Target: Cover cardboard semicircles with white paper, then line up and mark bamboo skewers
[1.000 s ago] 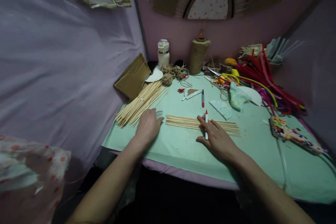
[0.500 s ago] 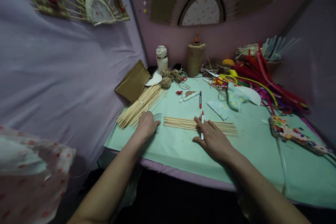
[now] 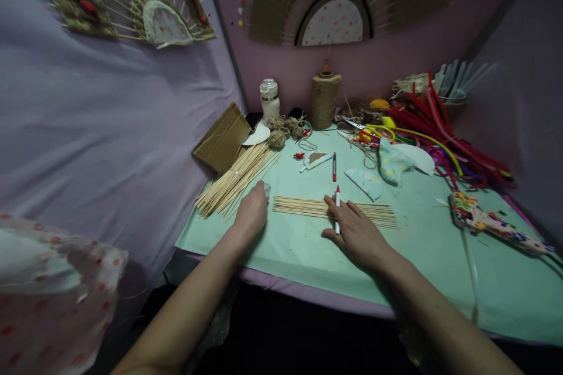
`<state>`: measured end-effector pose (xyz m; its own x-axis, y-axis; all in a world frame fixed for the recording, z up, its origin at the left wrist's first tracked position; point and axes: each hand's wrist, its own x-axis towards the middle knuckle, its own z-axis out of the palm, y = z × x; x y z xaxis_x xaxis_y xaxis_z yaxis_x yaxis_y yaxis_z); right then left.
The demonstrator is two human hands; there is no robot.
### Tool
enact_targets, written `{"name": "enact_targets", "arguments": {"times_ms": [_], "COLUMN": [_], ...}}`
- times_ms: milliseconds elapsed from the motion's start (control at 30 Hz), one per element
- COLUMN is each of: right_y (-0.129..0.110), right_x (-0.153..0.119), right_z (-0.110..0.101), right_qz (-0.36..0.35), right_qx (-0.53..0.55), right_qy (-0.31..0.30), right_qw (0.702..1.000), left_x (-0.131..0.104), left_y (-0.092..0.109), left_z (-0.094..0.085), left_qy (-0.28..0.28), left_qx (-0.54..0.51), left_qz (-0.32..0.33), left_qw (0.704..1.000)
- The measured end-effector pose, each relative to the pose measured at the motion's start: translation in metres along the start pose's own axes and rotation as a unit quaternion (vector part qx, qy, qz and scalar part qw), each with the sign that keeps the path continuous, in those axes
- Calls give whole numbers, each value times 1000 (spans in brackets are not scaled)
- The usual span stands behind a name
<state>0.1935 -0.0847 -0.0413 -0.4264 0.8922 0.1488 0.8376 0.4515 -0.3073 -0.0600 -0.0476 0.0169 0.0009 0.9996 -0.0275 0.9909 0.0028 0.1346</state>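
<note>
My left hand is closed on a clear plastic protractor, most of it hidden behind the fingers. Just right of it, a row of thin bamboo sticks lies side by side across the table. My right hand rests over the right part of this row, fingers forward. Between its thumb and fingers is a white marker, red tip pointing away from me. A second marker, grey and red, lies farther back. Beyond my left hand sits a large bundle of bamboo sticks.
A cardboard piece leans at back left. Twine balls, a twine cone and a white jar stand behind. Fabric pieces, scissors and red pipe cleaners lie right, near a patterned glue gun.
My left hand has turned and drawn in around the protractor, now covering most of it. My right hand stays over the stick row with the marker.
</note>
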Motion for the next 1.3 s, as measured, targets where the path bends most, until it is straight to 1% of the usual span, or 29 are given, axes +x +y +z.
{"name": "enact_targets", "arguments": {"times_ms": [100, 233, 367, 500, 633, 767, 967, 1033, 1100, 1200, 1300], "right_y": [0, 0, -1, -2, -3, -5, -5, -5, -4, -3, -3], "right_x": [0, 0, -1, 1, 2, 3, 3, 3, 2, 2, 1], "right_z": [0, 0, -2, -4, -4, -4, -3, -2, -1, 1, 1], "right_qz": [6, -1, 6, 23, 32, 26, 20, 15, 11, 7, 2], "right_qx": [1, 15, 17, 23, 23, 25, 23, 22, 22, 12, 0], "right_qy": [-6, 3, -2, -22, -25, -29, -26, -24, -21, -21, -19], "right_qw": [1000, 1000, 1000, 999, 999, 999, 999, 999, 999, 1000, 1000], "left_x": [-2, -1, -1, 0, 2, 2, 0, 2, 5, 11, 9], "left_y": [7, 9, 9, 10, 8, 7, 11, 8, 0, -20, -34], "left_z": [5, 7, 7, 7, 9, 9, 10, 11, 11, 13, 16], "left_qy": [4, 4, -6, -15, -17, -24, -28, -25, -13, 20, 59], "left_qx": [24, 16, -17, -31, -44, -54, -63, -62, -65, -69, -29], "left_qz": [53, 77, 62, 48, 47, 43, 41, 43, 28, -10, -13], "left_qw": [998, 997, 998, 998, 998, 997, 997, 997, 997, 997, 998]}}
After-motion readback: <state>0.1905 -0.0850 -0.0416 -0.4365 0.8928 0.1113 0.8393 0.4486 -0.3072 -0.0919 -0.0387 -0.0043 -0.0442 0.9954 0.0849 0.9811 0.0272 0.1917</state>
